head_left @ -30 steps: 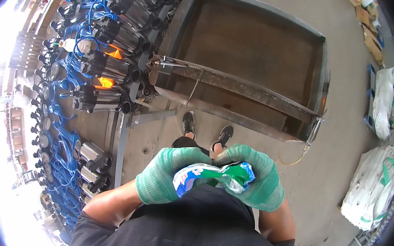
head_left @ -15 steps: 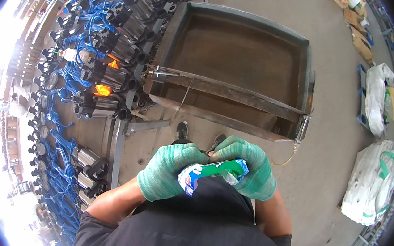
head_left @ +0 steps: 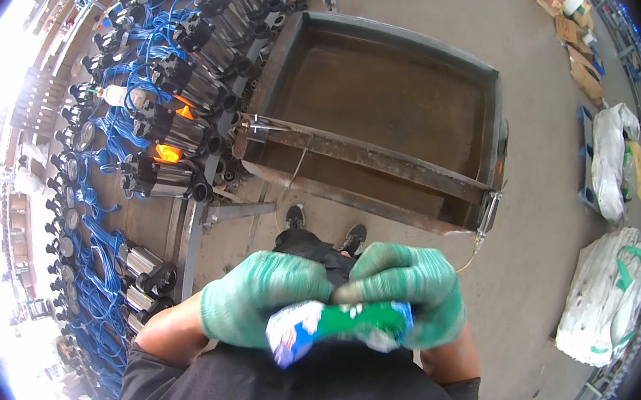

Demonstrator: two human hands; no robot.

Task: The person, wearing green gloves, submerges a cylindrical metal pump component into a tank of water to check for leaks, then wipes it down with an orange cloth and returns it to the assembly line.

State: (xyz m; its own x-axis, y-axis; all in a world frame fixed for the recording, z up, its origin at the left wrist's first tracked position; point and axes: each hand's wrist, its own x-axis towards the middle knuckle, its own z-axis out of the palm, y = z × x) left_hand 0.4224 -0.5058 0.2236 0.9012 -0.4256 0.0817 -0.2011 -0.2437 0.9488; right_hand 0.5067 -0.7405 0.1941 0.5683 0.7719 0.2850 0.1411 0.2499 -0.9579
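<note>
Floor [head_left: 548,199] stretches right of the metal tray's rim [head_left: 491,124]; my left hand [head_left: 261,298] and right hand [head_left: 418,290] curl closed round a packet [head_left: 343,322], its print blurred

Pump-like units [head_left: 164,179] are filling one side of what is looking like a factory workshop.
Their steel bodies with black ends are lying in close ranks on the left, and blue cables [head_left: 103,252] are looping among them near a grey metal rail [head_left: 191,257]. A large, brown-stained steel tray [head_left: 385,90] is taking up the middle, with plain grey floor [head_left: 544,198] stretching around it. On the right, bulky white sacks [head_left: 592,303] are resting, and cardboard [head_left: 583,75] is lying farther off.
</note>
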